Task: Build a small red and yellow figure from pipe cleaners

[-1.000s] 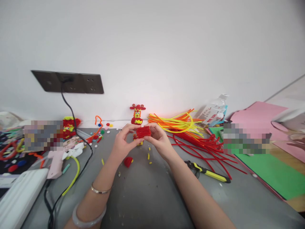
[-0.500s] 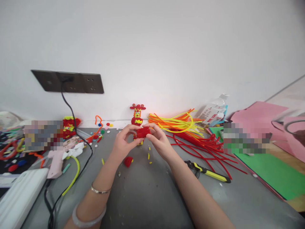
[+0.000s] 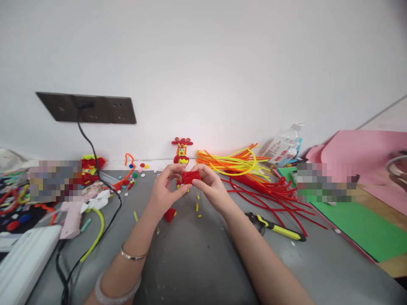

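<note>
Between my two hands is a small red fuzzy piece (image 3: 191, 177), apparently made of pipe cleaner, held above the grey table. My left hand (image 3: 167, 186) pinches its left end with thumb and fingers. On its right end, the thumb and fingers of my right hand (image 3: 209, 186) are closed. Just behind my hands stands a red and yellow pipe-cleaner figure (image 3: 182, 153) with a wide red hat; its lower part is mostly hidden. Another red piece (image 3: 169, 214) lies below my left hand, and short yellow snippets (image 3: 197, 207) are scattered near it.
Orange and yellow pipe cleaners (image 3: 232, 162) and red ones (image 3: 273, 190) lie at right, with yellow-black pliers (image 3: 276, 226) in front. A pink glue gun (image 3: 70, 220), a black cable (image 3: 104, 231) and a white case (image 3: 32, 262) occupy the left. Green paper (image 3: 359, 228) lies far right.
The view has shifted slightly, so everything sits a little further left. Both hands still hold the red piece, which looks slightly turned. A hand at the far right edge has shifted a little.
</note>
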The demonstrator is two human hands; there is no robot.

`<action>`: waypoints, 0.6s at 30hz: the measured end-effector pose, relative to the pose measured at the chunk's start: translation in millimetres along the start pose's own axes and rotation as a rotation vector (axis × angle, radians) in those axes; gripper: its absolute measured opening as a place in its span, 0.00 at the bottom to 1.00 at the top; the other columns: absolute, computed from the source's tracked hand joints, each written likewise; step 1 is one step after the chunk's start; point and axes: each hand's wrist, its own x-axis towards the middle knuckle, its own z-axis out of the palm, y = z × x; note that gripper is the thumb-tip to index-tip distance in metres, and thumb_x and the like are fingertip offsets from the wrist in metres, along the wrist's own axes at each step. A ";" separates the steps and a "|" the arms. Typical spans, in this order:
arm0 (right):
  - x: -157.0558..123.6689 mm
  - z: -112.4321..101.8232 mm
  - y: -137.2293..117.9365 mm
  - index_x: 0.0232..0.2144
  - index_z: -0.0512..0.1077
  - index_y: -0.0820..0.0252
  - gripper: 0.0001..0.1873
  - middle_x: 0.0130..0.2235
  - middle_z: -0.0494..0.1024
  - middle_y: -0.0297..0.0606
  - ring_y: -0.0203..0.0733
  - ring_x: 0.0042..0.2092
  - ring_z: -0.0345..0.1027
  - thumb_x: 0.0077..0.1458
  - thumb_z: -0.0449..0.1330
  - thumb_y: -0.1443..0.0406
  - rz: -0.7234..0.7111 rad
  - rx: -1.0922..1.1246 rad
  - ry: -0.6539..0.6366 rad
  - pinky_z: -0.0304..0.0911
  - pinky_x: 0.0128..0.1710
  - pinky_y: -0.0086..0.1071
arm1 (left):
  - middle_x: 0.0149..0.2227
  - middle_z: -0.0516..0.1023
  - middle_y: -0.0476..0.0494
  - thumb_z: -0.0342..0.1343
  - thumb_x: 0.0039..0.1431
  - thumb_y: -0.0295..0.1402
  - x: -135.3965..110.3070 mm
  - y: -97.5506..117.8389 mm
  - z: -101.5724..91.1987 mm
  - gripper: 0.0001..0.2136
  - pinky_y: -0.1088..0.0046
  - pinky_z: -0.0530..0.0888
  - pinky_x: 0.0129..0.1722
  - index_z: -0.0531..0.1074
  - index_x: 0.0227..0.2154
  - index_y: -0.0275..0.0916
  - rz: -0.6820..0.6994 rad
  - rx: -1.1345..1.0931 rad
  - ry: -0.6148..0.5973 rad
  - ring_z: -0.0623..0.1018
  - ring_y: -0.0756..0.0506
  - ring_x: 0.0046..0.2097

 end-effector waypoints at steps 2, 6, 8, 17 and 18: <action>0.4 0.4 0.7 0.39 0.69 0.55 0.12 0.36 0.75 0.33 0.38 0.39 0.69 0.54 0.66 0.61 0.003 0.049 0.007 0.63 0.40 0.31 | 0.46 0.75 0.42 0.65 0.52 0.29 -0.6 -1.3 1.1 0.21 0.67 0.72 0.48 0.70 0.50 0.44 0.001 -0.012 0.001 0.74 0.44 0.49; 0.8 0.0 2.4 0.39 0.70 0.54 0.10 0.36 0.75 0.32 0.37 0.38 0.69 0.55 0.65 0.63 0.024 0.164 0.035 0.63 0.40 0.30 | 0.51 0.73 0.40 0.64 0.52 0.29 -1.2 -1.2 3.3 0.23 0.65 0.72 0.51 0.70 0.52 0.44 -0.001 -0.010 -0.044 0.74 0.42 0.52; 0.8 -0.7 3.3 0.40 0.70 0.54 0.10 0.36 0.76 0.33 0.37 0.38 0.69 0.55 0.65 0.63 0.041 0.182 0.033 0.63 0.40 0.30 | 0.50 0.74 0.40 0.64 0.53 0.29 -1.3 -0.9 3.9 0.21 0.65 0.72 0.51 0.71 0.50 0.43 -0.009 0.001 -0.052 0.74 0.42 0.51; -0.5 0.4 3.1 0.39 0.69 0.53 0.12 0.36 0.75 0.33 0.38 0.39 0.68 0.54 0.65 0.60 0.063 0.170 -0.023 0.62 0.41 0.31 | 0.43 0.78 0.43 0.66 0.52 0.30 -0.8 -2.1 1.9 0.14 0.67 0.72 0.49 0.77 0.43 0.42 0.033 0.016 0.004 0.76 0.44 0.46; -0.7 0.4 2.8 0.39 0.68 0.53 0.12 0.36 0.75 0.33 0.38 0.39 0.68 0.54 0.65 0.60 0.062 0.166 -0.027 0.62 0.40 0.31 | 0.43 0.78 0.44 0.66 0.52 0.30 -0.5 -1.5 1.7 0.14 0.67 0.72 0.49 0.78 0.42 0.43 0.045 0.015 -0.004 0.76 0.44 0.46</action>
